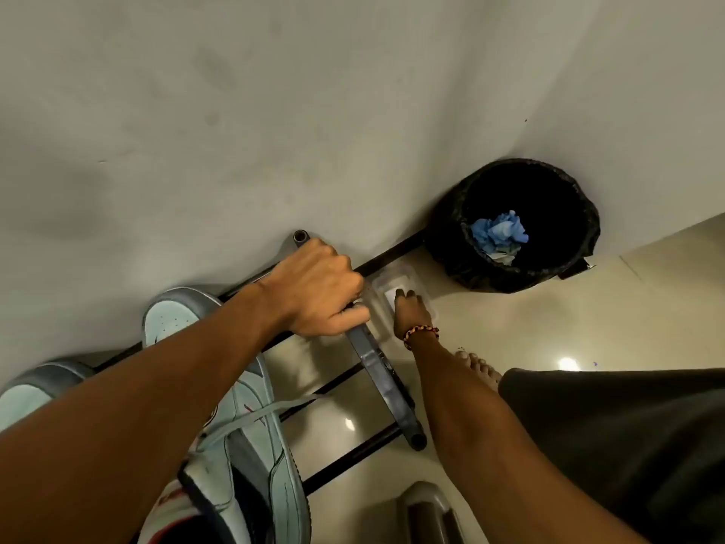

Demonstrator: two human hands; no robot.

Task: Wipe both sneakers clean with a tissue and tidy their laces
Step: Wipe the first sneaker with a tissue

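Observation:
Two pale blue and grey sneakers sit on a metal shoe rack against the wall. One sneaker (251, 457) lies under my left forearm with loose white laces trailing; the toe of the other sneaker (27, 390) shows at the far left. My left hand (317, 296) is closed around the rack's grey side bar (376, 371). My right hand (410, 312) reaches down into a clear plastic tissue pack (386, 278) on the floor, fingertips touching the white tissue (391, 295) at its opening. Whether the fingers pinch the tissue is hidden.
A black bin (521, 225) lined with a black bag stands by the wall to the right, holding crumpled blue and white paper. Glossy beige floor tiles lie below the rack. My bare foot (480, 367) and dark shorts (627, 445) are at the right.

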